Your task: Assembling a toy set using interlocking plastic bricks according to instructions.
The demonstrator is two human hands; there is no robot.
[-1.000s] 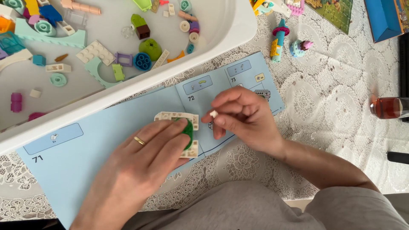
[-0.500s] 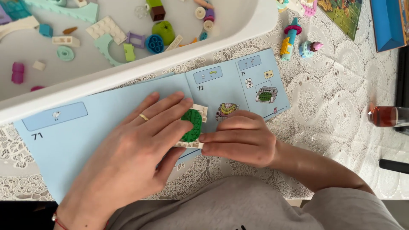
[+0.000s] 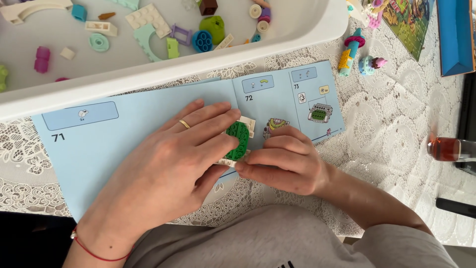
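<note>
A small brick build, cream frame with a green rounded plate in it, lies on an open light-blue instruction booklet. My left hand, with a gold ring, lies flat over the build's left part and holds it down. My right hand is curled at the build's lower right edge, fingertips pressed against the cream frame. Whether a small piece sits under those fingertips is hidden.
A large white tub with several loose coloured bricks stands behind the booklet. A lace tablecloth covers the table. Small built figures stand at the back right, a glass of amber drink at the right edge, a blue box beyond.
My right hand, which held a tiny white piece above the booklet, came down onto the build's lower right edge. My left hand stayed pressed on the build. The view shifted slightly.
</note>
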